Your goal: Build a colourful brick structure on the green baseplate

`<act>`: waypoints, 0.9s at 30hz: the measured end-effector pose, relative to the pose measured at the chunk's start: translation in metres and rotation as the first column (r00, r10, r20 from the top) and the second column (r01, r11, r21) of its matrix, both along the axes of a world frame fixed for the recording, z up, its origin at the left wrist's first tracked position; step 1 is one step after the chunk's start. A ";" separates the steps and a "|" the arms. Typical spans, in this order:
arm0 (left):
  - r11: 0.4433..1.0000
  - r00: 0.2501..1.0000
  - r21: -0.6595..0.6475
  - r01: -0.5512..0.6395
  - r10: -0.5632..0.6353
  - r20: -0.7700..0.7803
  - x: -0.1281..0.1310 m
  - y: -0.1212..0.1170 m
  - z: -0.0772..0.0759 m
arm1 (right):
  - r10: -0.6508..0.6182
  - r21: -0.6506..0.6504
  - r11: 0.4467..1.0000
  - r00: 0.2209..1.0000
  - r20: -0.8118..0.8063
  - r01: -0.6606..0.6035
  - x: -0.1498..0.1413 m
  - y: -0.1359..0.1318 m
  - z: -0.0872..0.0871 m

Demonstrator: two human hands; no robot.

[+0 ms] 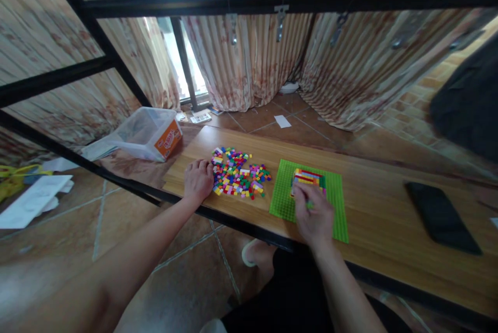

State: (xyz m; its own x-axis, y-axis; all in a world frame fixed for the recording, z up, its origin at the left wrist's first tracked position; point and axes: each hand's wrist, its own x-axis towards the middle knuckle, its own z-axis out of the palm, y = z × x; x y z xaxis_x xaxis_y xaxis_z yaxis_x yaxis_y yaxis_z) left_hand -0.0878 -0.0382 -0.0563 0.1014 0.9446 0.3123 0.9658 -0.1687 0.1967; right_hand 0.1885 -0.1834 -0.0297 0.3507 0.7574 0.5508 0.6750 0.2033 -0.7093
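A heap of small multicoloured toy bricks point(233, 177) lies spread over the wooden table. At its left edge my left hand point(198, 177) rests palm down on the tabletop, fingers lightly bent and nothing visible in them. To the right of the heap is a green studded baseplate point(286, 182). On it stands a low, rectangular build of red, yellow, blue and orange bricks point(309, 175). My right hand point(315, 213) is over the near part of this build, thumb and fingers pinched together. Whatever the pinch holds is too small or hidden to make out.
A black phone point(443, 216) lies on the right of the wooden table point(373, 203). A black metal bar point(257, 1) with hanging clips crosses above. A clear plastic bin point(143, 133) with an orange label stands on the floor beyond the table's left end.
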 end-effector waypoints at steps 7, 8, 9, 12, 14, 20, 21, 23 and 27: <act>0.999 0.998 -0.030 -0.013 0.015 0.066 0.002 -0.002 0.001 | 0.295 -0.215 0.945 0.925 0.241 -0.246 -0.052 0.001 -0.027; 0.999 0.998 -0.033 -0.014 0.016 0.062 0.002 -0.002 0.001 | 0.278 -0.226 0.948 0.925 0.258 -0.222 -0.052 0.002 -0.030; 0.999 0.998 -0.034 -0.016 0.018 0.057 0.002 -0.002 0.001 | 0.254 -0.229 0.954 0.929 0.270 -0.195 -0.051 0.003 -0.033; 0.999 0.998 -0.024 -0.034 0.035 0.044 0.002 -0.001 0.001 | 0.173 -0.212 0.971 0.942 0.287 -0.114 -0.044 0.007 -0.040; 0.999 0.998 -0.016 -0.039 0.040 0.040 0.002 -0.001 0.000 | 0.131 -0.208 0.976 0.945 0.301 -0.069 -0.041 0.009 -0.042; 0.999 0.999 -0.005 -0.043 0.043 0.033 0.002 0.000 -0.002 | 0.096 -0.252 0.968 0.931 0.352 -0.005 -0.040 0.017 -0.043; 0.999 0.999 0.001 -0.043 0.043 0.031 0.002 0.000 -0.002 | 0.097 -0.259 0.966 0.931 0.353 -0.002 -0.041 0.018 -0.043; 0.999 0.999 0.013 -0.037 0.037 0.027 0.001 0.000 -0.003 | 0.097 -0.269 0.963 0.937 0.335 -0.003 -0.042 0.019 -0.043; 0.999 0.999 0.029 -0.032 0.031 0.017 0.000 0.001 -0.003 | 0.116 -0.253 0.966 0.966 0.231 -0.055 -0.042 0.018 -0.037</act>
